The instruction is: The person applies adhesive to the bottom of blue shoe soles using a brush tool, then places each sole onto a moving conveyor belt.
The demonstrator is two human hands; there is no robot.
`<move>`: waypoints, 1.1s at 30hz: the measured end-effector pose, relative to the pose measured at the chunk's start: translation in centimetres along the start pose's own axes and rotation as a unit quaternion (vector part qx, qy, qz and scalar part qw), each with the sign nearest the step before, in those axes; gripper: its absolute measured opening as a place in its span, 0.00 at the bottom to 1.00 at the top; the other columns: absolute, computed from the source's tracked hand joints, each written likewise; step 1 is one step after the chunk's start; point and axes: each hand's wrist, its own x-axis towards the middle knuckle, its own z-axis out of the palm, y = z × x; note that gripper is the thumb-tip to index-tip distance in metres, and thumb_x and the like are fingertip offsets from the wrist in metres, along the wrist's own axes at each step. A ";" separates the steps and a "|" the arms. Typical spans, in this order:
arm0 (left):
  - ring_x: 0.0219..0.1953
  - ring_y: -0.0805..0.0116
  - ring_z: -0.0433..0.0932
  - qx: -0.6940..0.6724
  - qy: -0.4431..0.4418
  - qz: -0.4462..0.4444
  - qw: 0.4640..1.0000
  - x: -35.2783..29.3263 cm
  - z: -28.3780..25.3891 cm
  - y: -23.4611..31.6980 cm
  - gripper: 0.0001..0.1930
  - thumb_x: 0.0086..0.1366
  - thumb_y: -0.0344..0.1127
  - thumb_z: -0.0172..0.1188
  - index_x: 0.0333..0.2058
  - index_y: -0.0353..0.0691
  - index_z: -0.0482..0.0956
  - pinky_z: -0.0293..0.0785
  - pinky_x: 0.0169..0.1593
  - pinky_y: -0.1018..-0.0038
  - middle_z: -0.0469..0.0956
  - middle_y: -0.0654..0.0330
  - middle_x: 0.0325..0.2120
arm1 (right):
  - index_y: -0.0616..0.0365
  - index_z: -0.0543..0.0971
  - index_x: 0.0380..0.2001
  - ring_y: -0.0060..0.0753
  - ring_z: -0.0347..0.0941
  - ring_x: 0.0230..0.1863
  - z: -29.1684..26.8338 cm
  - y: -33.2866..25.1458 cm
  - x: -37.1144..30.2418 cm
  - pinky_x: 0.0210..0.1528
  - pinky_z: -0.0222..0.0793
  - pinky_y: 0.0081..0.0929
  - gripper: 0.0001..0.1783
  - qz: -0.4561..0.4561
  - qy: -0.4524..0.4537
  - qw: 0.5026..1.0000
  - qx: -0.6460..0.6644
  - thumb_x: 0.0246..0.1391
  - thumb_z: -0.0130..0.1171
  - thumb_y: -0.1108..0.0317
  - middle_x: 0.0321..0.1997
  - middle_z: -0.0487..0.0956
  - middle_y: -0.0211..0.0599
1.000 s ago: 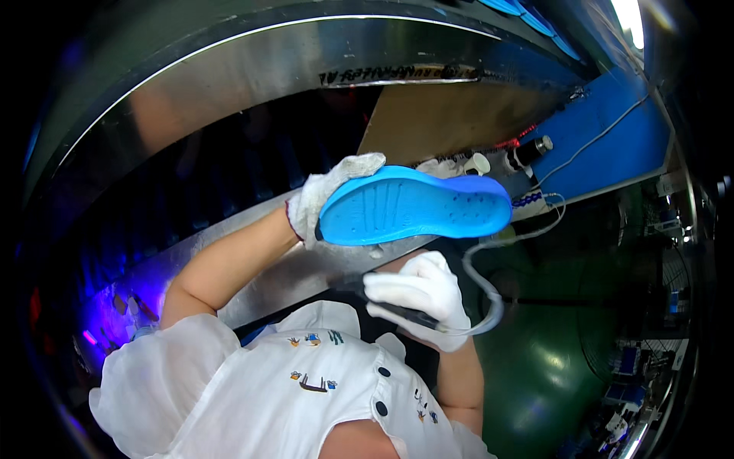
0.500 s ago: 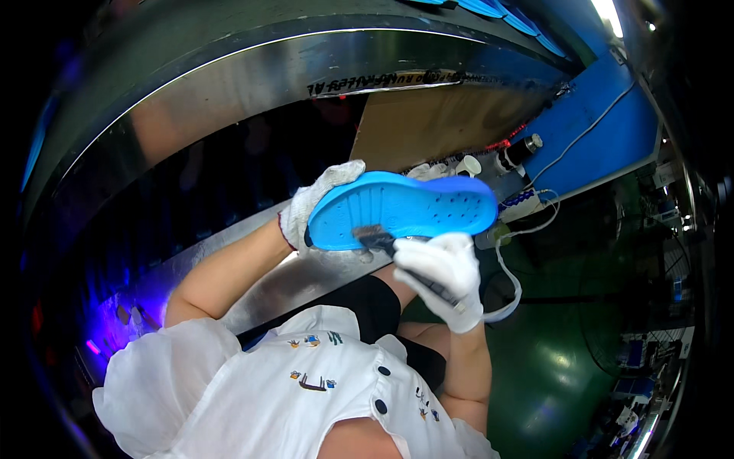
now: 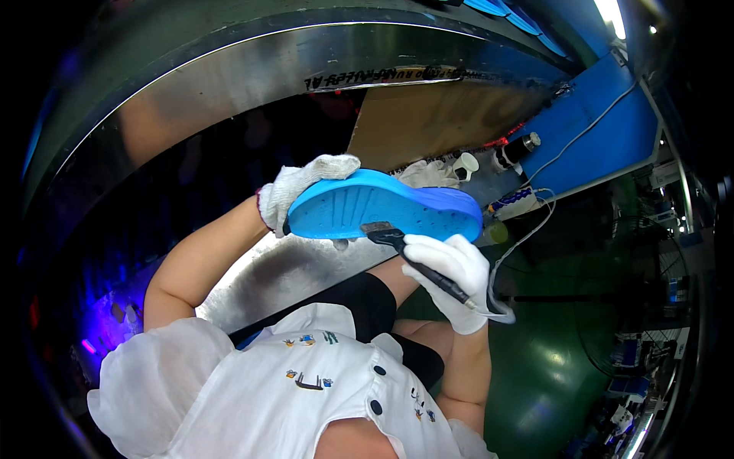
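A blue shoe sole [image 3: 352, 208], shading to purple at its right end, is held up in front of me, tilted, with grooves and small holes in its face. My left hand [image 3: 302, 187], in a white knit glove, grips its left end. In its white glove, my right hand [image 3: 453, 279] is closed round a black-handled brush [image 3: 417, 260] with a pale tube at its rear end. The bristles touch or nearly touch the sole's lower edge near the middle; I cannot tell which.
Beyond the sole runs a curved metal-edged bench [image 3: 252, 73]. A cardboard sheet [image 3: 428, 118], white gloves [image 3: 428, 174], a white cup [image 3: 465, 165] and a dark bottle [image 3: 518, 151] are beside it. A blue panel [image 3: 589, 130] stands at right, with a thin cable [image 3: 569, 141] across it.
The sole has shifted slightly left and tilted, showing more of its purple side. The brush has stayed at its lower edge; my left hand moved left with the sole.
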 end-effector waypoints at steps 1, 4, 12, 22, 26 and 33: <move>0.35 0.65 0.82 0.002 -0.003 0.006 1.000 0.5 -0.6 -0.3 0.20 0.64 0.57 0.60 0.39 0.45 0.78 0.82 0.42 0.65 0.79 0.56 0.35 | 0.54 0.85 0.35 0.38 0.74 0.26 0.1 -0.1 0.0 0.32 0.71 0.28 0.18 -0.022 -0.012 1.000 -0.012 0.35 0.75 0.72 0.41 0.86 0.38; 0.36 0.51 0.84 0.063 0.057 0.061 0.995 1.9 -2.7 -1.9 0.24 0.64 0.59 0.59 0.40 0.40 0.76 0.84 0.40 0.53 0.79 0.45 0.36 | 0.50 0.85 0.35 0.33 0.74 0.27 -0.7 -1.6 -0.1 0.30 0.71 0.27 0.14 -0.052 -0.048 0.998 -0.007 0.40 0.72 0.68 0.41 0.85 0.30; 0.38 0.43 0.83 0.028 0.085 0.108 0.990 0.6 -0.8 -0.6 0.31 0.66 0.63 0.53 0.47 0.36 0.74 0.84 0.37 0.48 0.78 0.38 0.40 | 0.53 0.85 0.34 0.37 0.75 0.27 -2.2 -0.1 -0.8 0.34 0.70 0.31 0.19 -0.045 0.007 0.999 -0.008 0.33 0.76 0.72 0.41 0.86 0.36; 0.49 0.48 0.78 -0.361 -0.223 0.092 0.901 4.8 0.2 -7.2 0.48 0.60 0.70 0.57 0.64 0.32 0.63 0.81 0.47 0.54 0.74 0.40 0.53 | 0.53 0.85 0.35 0.35 0.75 0.33 3.1 -0.5 1.4 0.40 0.66 0.33 0.14 -0.016 0.155 0.987 -0.025 0.40 0.71 0.74 0.37 0.84 0.32; 0.49 0.45 0.79 -0.321 -0.220 0.198 0.899 2.9 2.7 -6.2 0.49 0.62 0.71 0.53 0.65 0.30 0.60 0.78 0.55 0.53 0.74 0.38 0.52 | 0.55 0.84 0.40 0.37 0.77 0.37 4.4 -2.2 0.0 0.43 0.69 0.32 0.16 -0.092 0.142 0.985 0.029 0.44 0.71 0.69 0.41 0.84 0.36; 0.48 0.45 0.78 -0.318 -0.091 0.374 0.866 -2.0 7.1 7.3 0.49 0.60 0.77 0.47 0.59 0.32 0.68 0.75 0.54 0.46 0.77 0.43 0.45 | 0.60 0.77 0.39 0.33 0.71 0.34 2.8 -3.1 -2.0 0.39 0.69 0.29 0.17 0.012 0.295 0.917 0.267 0.56 0.67 0.57 0.38 0.84 0.42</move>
